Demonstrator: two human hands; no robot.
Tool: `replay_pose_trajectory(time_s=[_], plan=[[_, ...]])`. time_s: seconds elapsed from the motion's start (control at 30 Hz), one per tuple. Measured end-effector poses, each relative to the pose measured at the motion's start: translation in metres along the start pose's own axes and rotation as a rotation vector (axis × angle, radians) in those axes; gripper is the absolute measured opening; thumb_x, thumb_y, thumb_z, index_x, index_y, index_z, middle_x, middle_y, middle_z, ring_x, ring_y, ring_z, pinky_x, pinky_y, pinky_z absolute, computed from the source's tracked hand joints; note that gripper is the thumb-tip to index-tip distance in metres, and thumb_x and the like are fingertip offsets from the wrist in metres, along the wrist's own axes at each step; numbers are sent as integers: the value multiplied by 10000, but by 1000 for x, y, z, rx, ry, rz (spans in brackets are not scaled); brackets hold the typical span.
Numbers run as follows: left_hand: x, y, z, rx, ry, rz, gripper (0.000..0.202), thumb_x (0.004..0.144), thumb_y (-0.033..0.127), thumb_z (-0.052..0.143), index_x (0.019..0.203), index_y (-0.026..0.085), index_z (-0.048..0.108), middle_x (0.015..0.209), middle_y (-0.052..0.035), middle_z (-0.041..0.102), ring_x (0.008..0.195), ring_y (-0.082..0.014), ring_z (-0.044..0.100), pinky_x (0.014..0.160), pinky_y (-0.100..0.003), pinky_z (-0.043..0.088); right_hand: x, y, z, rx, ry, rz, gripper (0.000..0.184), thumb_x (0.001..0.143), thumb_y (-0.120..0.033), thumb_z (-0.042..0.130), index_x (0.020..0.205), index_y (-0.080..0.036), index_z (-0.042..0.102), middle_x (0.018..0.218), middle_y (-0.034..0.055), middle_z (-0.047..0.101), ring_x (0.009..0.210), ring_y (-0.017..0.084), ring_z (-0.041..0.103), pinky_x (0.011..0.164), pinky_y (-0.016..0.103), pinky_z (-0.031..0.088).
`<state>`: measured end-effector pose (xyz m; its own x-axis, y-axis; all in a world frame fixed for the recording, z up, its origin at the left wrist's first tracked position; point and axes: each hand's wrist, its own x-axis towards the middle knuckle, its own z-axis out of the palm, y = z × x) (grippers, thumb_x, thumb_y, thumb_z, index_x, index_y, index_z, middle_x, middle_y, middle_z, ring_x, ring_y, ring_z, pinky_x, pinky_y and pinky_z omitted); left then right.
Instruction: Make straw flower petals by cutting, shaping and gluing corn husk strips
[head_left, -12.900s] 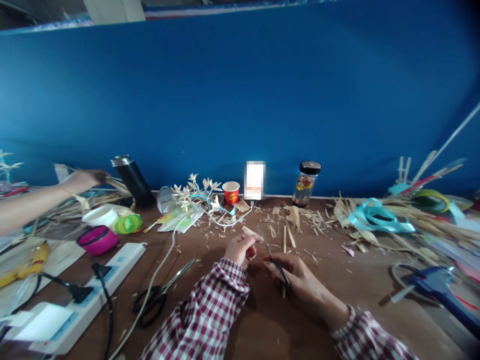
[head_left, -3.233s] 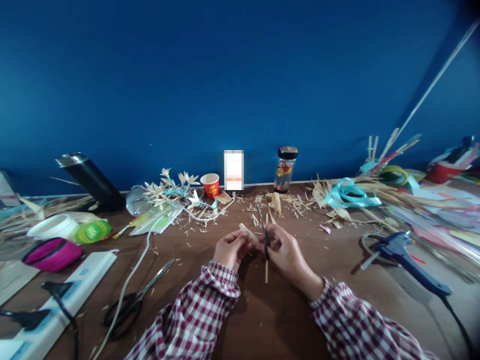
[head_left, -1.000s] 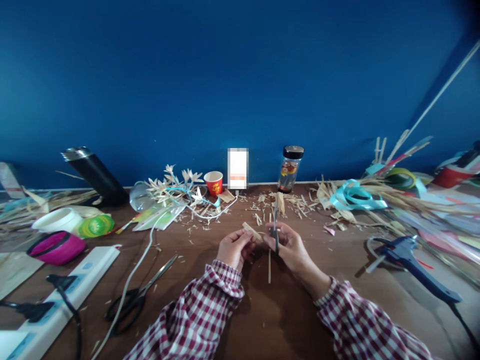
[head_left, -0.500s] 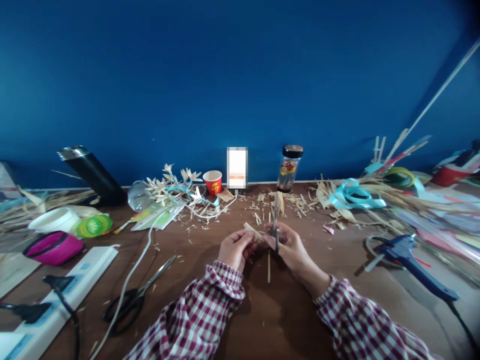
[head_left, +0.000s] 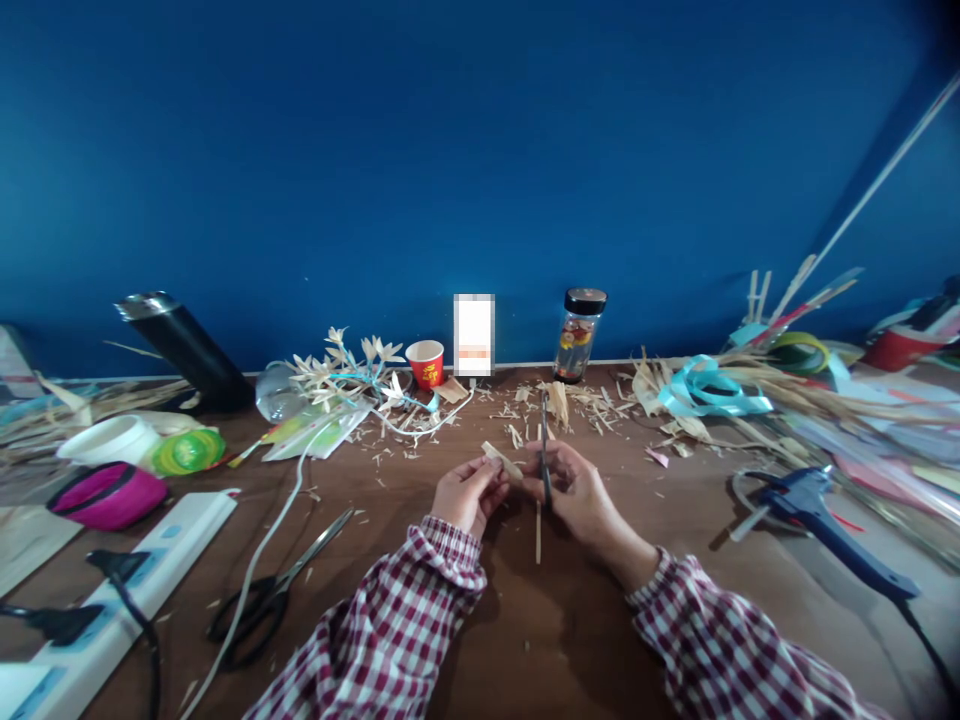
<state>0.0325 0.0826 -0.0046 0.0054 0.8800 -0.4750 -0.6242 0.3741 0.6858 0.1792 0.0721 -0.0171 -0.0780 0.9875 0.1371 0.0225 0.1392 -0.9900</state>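
My left hand is closed, with a short flat strip of pale straw pinched between thumb and fingers. The strip slants down toward my right fingertips, which are close to or touching its lower end; I cannot tell which. My right hand is closed around a small pair of dark scissors, the blades pointing away toward the wall. The fingers partly cover the scissor handles. A narrow straw stem lies lengthwise on the table, passing beneath my right hand.
Straw scraps litter the back of the brown table. A red paper cup, straw flowers and a lidded glass bottle stand there. Larger scissors and a power strip lie left; a blue glue gun lies right.
My right hand has tilted the scissors a little and shifted them left. My left hand has moved slightly left with the straw strip still in its fingers.
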Motion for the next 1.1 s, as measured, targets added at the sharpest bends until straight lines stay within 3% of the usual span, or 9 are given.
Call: replay_pose_trajectory(time_s=[0.37,0.6,0.73,0.9,1.1], plan=[[-2,1,0,21,-14,-15,102,756,36,577,677,90,612,560,-34,638,483,-86,601,498,-172,523,0,-4,1,19,7,29,461,631,-335,721,1026,-186,534,815,25,610,666,133,575,629,255,471],[-3,2,1,39,-17,18,106,744,54,593,653,99,626,552,-19,636,485,-71,591,502,-159,501,0,-3,0,210,11,77,422,640,-305,727,1010,-211,550,727,-17,603,639,113,562,597,223,448],[-4,-1,0,127,-80,25,49,669,116,685,638,100,650,529,-12,635,481,-74,579,507,-170,486,0,-4,0,225,0,88,426,630,-324,734,1005,-207,569,672,-26,604,593,109,552,562,219,436],[-2,-8,-4,233,-158,58,245,529,260,788,679,97,686,629,-51,687,566,-109,613,591,-212,495,0,-2,1,187,-5,71,440,617,-312,744,1003,-195,569,724,-3,628,658,131,583,636,248,460],[1,-11,-7,261,-156,90,305,481,307,806,680,108,689,637,-46,690,568,-111,612,597,-219,499,1,-3,2,113,2,29,422,620,-308,733,985,-176,567,738,14,614,661,141,577,616,255,464]])
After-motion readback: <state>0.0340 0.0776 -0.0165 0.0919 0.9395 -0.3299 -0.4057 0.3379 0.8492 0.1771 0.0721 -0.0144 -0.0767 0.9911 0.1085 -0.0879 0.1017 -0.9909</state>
